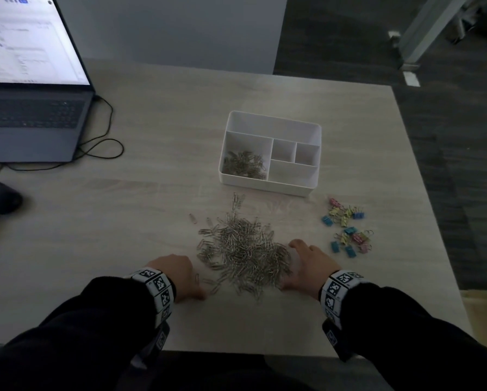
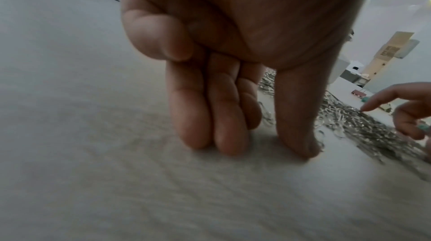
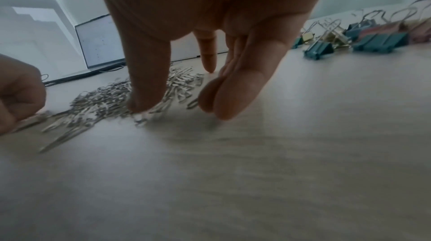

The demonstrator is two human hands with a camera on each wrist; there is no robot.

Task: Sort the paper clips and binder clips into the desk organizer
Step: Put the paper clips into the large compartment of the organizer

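While both hands rest on the counter (image 1: 123, 221), the scene reads thus:

Left hand (image 1: 177, 273): at the near-left edge of the paper clip pile (image 1: 245, 249); the left wrist view shows its fingers (image 2: 198, 108) straight and pressed together, tips on the counter, holding nothing.

Right hand (image 1: 311, 263): at the near-right edge of the same pile, fingers spread and relaxed, thumb tip (image 3: 142, 105) down among the clips, pinching nothing.

Between the hands: the loose silver pile, too many to count, with a few strays beyond it.

Desk organizer (image 1: 270, 119): one white tray, beyond the pile and well ahead of both hands; five compartments; paper clips (image 1: 245, 165) lie only in the big front-left one.

Binder clips (image 1: 348, 228): a scatter just right of the right hand, blue, yellow and pink; roughly fifteen, exact count unclear.

Far left of the left hand: one open laptop (image 1: 33, 117), one black cable (image 1: 106, 131), one dark mouse-like object (image 1: 1, 196).

In the way: nothing lies between pile and organizer but bare counter.
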